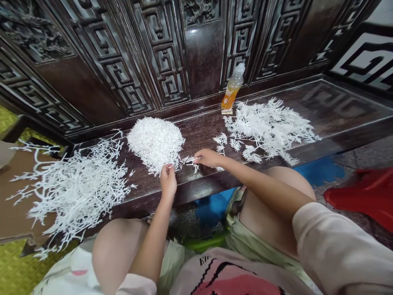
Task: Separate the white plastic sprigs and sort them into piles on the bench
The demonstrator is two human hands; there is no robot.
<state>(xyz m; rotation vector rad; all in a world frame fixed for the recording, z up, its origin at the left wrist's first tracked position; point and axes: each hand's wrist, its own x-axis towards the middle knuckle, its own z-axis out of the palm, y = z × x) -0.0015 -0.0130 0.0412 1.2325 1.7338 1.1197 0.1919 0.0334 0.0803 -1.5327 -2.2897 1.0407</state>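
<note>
My right hand (210, 157) pinches a small white plastic branch (193, 162) with short prongs, just above the dark wooden bench. Close to its left, my left hand (168, 180) is closed at the front edge of a heap of small white plastic pieces (156, 141). Its fingertips are pressed together, and whatever sits between them is too small to make out. A few loose white sprigs (220, 141) lie beyond my right hand. Farther right spreads a pile of white fan-tipped plastic branches (267, 125).
At the left, a tangled pile of bare white branches (80, 184) overhangs the bench edge near a cardboard box (15, 205). An orange drink bottle (232, 90) stands by the carved wooden backrest (204, 61). Something red (359, 194) is at the lower right.
</note>
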